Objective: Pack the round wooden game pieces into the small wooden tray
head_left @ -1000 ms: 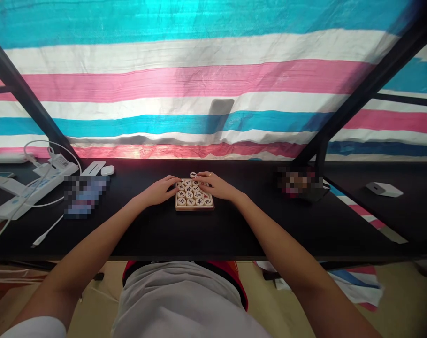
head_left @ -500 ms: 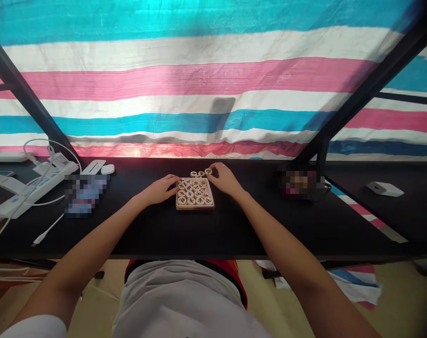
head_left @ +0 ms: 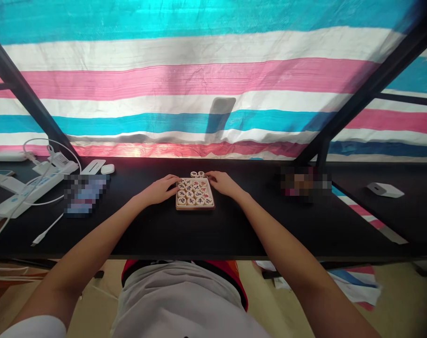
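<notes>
A small wooden tray [head_left: 194,206] lies on the black table [head_left: 213,230], filled with several round pale chess pieces [head_left: 194,193] marked in red and black. Two loose pieces [head_left: 197,173] lie just behind the tray. My left hand [head_left: 160,189] rests flat on the table, its fingertips touching the tray's far left corner. My right hand [head_left: 224,184] sits at the tray's far right corner. Its fingers are curled together over the edge pieces, and what they hold, if anything, is hidden.
A white power strip [head_left: 34,185] with cables, a white mouse [head_left: 108,169] and a blurred item [head_left: 84,193] lie at the left. Another blurred object [head_left: 303,183] and a small white box [head_left: 384,189] are at the right. Black frame bars slant up on both sides before a striped tarp.
My right hand lifted from the tray, reached behind it where a third loose piece showed, then drew back to the tray's far right corner. My left hand stayed put.
</notes>
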The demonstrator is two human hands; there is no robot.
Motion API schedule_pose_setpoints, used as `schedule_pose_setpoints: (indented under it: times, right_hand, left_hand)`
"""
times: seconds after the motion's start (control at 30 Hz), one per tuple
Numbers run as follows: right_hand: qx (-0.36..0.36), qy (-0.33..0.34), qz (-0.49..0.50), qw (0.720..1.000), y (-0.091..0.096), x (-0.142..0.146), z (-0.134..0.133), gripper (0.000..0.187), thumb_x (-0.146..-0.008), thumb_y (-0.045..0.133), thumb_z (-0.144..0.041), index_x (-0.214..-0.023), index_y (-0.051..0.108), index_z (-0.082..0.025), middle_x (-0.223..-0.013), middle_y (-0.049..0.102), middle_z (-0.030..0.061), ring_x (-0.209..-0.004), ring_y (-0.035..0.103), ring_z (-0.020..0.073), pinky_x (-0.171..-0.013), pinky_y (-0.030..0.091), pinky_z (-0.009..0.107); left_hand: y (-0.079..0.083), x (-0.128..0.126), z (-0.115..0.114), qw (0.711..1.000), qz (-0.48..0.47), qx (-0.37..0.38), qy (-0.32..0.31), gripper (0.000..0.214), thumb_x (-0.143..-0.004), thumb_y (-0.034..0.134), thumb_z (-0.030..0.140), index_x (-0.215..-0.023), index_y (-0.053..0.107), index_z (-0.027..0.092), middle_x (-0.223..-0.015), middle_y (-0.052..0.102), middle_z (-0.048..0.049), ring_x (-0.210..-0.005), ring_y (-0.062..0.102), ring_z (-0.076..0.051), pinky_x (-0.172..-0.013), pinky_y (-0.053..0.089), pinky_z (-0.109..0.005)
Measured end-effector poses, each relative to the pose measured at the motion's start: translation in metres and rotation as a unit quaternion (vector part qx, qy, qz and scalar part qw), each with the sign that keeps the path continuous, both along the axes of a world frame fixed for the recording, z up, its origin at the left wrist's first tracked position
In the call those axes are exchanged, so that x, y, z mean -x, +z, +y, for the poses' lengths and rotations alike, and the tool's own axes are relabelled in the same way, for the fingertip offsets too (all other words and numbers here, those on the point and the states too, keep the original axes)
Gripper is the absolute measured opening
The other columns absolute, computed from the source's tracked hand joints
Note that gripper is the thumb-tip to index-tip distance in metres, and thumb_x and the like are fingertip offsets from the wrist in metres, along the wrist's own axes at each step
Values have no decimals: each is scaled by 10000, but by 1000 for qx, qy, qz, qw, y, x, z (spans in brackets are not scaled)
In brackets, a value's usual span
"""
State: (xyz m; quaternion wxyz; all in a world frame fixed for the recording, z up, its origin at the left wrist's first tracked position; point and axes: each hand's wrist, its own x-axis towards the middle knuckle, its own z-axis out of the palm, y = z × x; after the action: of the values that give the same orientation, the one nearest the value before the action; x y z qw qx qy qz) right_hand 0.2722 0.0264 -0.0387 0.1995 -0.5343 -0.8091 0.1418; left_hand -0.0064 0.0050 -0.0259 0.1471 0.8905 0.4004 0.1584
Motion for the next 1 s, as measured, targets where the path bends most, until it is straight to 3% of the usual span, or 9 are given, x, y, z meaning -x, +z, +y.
schedule_pose_setpoints:
  times: [0.13,0.33,0.57,0.77,1.0]
  right_hand:
    - [2,35,43,998,3,3,-4,388,-835,446,-62,-1167,602,-187,-1112,677,58,-1011,626,168,-924,446,302]
    - [-4,54,65,996,0,3,-3,378,-844,402,-44,-1121,613,-191,-1108,675,48,-1033,612,159,-945,436,316]
    - [-53,71,109,990,3,5,-6,218,-881,482,-244,-972,671,-187,-1015,641,61,-937,598,163,-857,468,304]
    - [-19,144,86,986,5,10,-12,250,-813,621,-374,-1008,693,-234,-1177,564,67,-1110,531,202,-1019,366,374]
    - [-27,111,74,991,1,9,-8,276,-832,603,-378,-1044,688,-223,-1176,558,86,-1118,525,212,-1020,369,389]
  left_hand:
    - [-1,0,1,1000,1,0,3,469,-922,359,481,-1292,488,223,-1302,492,-65,-1099,551,-213,-992,406,-331]
    - [-1,0,0,1000,4,1,-1,461,-925,356,470,-1291,483,219,-1305,491,-67,-1109,545,-210,-999,401,-330]
    - [-1,0,0,1000,1,-4,0,453,-925,357,463,-1282,491,218,-1298,494,-69,-1108,544,-210,-1001,398,-333]
    - [1,-1,-1,1000,-3,-4,-2,450,-925,353,468,-1275,497,224,-1299,498,-66,-1113,543,-212,-998,403,-337]
    - [1,0,-1,1000,-1,-4,0,455,-922,360,477,-1269,505,222,-1298,497,-68,-1108,549,-217,-1002,402,-336]
